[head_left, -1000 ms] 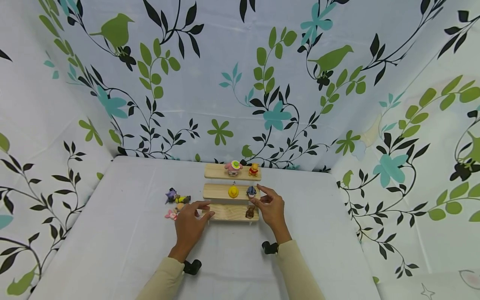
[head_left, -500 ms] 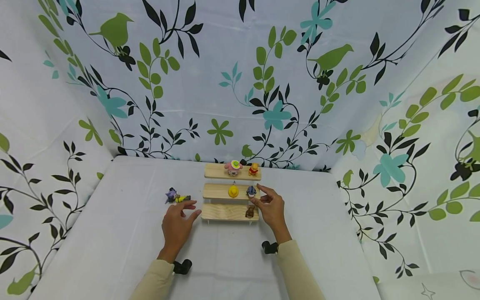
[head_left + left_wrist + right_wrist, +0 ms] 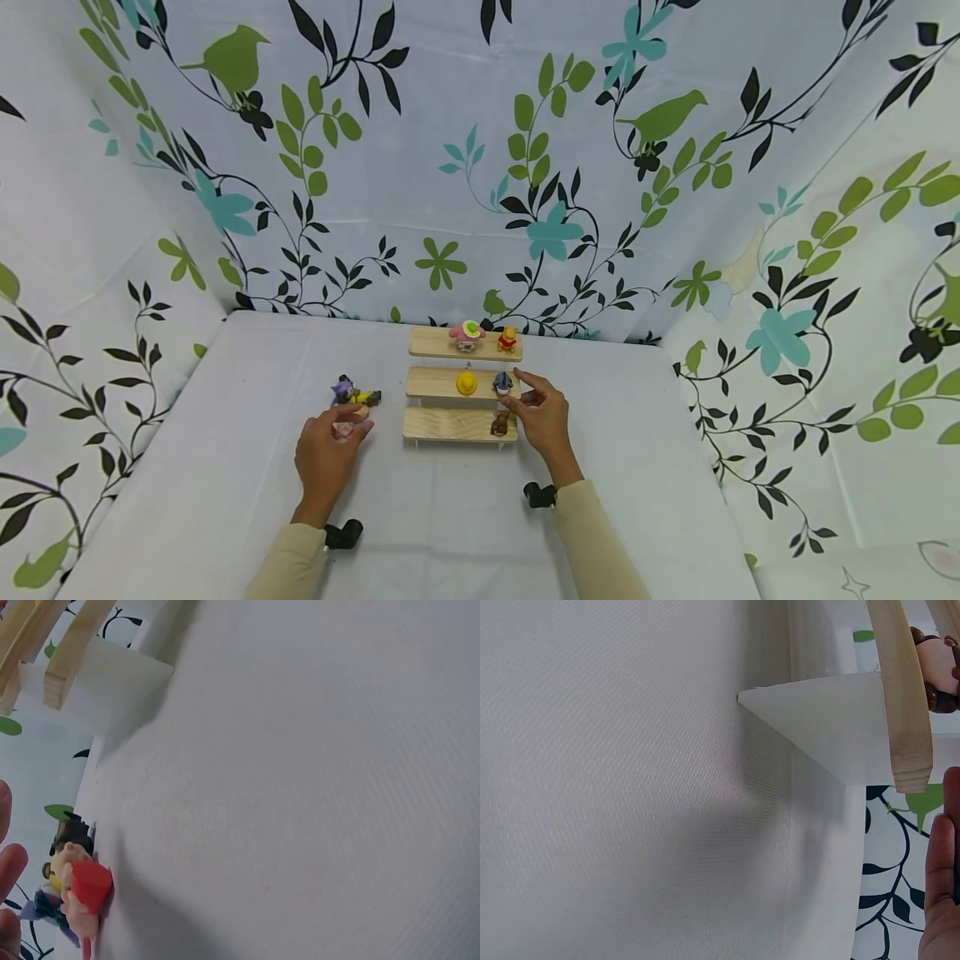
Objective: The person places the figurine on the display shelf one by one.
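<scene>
My left hand [image 3: 324, 458] reaches over a small pink pig figurine [image 3: 343, 430] lying on the table, thumb and fingers spread around it. In the left wrist view its fingertips [image 3: 10, 866] stand apart from that pink figurine with red clothing [image 3: 91, 886]. My right hand [image 3: 546, 421] is at the right end of the middle shelf board [image 3: 435, 382], with thumb and forefinger on either side of that end. Close to the thumb stands a blue donkey figurine [image 3: 502, 382]. On the bottom board [image 3: 450, 425] sits a brown figurine [image 3: 500, 422].
A yellow figurine [image 3: 467, 382] stands mid-board. The top board [image 3: 429, 342] carries a pink figurine with a green-yellow top [image 3: 467, 335] and a yellow bear in red [image 3: 507, 339]. Left of the shelf lie a purple figurine [image 3: 342, 389] and a yellow-and-dark one [image 3: 367, 397].
My left hand has moved left from the bottom board's left end to over the pink pig figurine. The right hand has stayed in place, and the figurines on the shelf have not moved.
</scene>
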`<state>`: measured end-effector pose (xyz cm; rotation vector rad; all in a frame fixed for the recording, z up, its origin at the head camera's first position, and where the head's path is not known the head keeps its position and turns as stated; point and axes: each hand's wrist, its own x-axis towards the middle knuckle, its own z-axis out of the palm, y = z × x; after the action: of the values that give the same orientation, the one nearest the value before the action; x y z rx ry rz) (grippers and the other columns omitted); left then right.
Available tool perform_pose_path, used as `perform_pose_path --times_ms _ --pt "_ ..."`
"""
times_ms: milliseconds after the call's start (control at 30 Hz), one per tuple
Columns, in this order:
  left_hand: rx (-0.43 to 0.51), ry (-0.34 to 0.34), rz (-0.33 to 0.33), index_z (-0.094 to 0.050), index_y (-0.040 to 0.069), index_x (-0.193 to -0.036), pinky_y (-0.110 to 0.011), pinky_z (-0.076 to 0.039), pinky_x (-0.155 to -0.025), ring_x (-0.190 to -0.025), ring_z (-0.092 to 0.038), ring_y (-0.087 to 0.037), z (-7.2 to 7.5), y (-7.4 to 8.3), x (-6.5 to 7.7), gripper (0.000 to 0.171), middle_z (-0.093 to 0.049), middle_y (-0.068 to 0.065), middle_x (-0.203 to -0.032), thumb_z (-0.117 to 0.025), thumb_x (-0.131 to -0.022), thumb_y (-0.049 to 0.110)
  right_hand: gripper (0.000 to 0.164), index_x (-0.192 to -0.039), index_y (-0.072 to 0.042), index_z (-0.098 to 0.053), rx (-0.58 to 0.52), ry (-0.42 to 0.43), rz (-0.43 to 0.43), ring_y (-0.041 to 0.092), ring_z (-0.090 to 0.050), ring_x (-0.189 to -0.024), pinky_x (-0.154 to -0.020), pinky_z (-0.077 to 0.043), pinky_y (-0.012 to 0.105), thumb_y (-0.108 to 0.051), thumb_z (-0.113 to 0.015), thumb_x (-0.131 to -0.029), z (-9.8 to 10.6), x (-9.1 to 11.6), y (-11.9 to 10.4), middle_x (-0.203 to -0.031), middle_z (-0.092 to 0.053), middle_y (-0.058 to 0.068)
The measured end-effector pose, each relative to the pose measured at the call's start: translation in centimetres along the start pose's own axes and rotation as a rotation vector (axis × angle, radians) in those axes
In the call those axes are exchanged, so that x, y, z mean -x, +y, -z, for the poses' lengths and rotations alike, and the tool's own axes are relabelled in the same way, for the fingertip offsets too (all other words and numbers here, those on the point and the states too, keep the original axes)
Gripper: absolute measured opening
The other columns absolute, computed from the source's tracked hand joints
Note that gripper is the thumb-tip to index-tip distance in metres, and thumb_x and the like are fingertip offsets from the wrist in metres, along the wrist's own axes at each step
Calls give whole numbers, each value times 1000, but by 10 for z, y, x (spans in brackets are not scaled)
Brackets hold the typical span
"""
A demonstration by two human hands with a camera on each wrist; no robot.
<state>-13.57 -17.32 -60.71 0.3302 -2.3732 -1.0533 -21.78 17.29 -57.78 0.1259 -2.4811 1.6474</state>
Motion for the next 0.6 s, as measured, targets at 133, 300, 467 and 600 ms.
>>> perform_pose_path --times_ms 133,300,467,600 --pt "-23 25 29 -81 14 -114 -32 -34 -60 -76 -53 -22 3 -10 -1 36 -79 -8 -89 -94 -81 18 57 -140 -13 -71 7 1 8 18 -68 -93 -78 -55 15 -22 -87 -87 0 0 1 -137 -72 6" --pt "-57 35 64 -81 14 -115 -32 -35 -61 -78 -53 -22 6 -21 -3 34 -79 -9 -95 -93 -83 18 55 -139 -17 -72 13 5 3 17 -68 -92 -78 -56 17 -23 -87 -86 0 0 1 -136 -72 4" --pt "-87 2 121 -80 13 -117 -37 -37 -66 -90 -59 -32 6 -27 -2 35 -74 -15 -104 -92 -84 18 55 -139 -18 -73 14 9 -10 16 -68 -92 -78 -55 16 -23 -87 -86 0 0 1 -136 -73 2" --pt "-114 -24 147 -78 11 -119 -40 -40 -66 -96 -60 -37 4 -29 -1 38 -72 -19 -114 -92 -85 19 55 -139 -19 -72 14 8 -7 15 -68 -92 -78 -55 16 -23 -87 -86 0 0 1 -137 -72 3"
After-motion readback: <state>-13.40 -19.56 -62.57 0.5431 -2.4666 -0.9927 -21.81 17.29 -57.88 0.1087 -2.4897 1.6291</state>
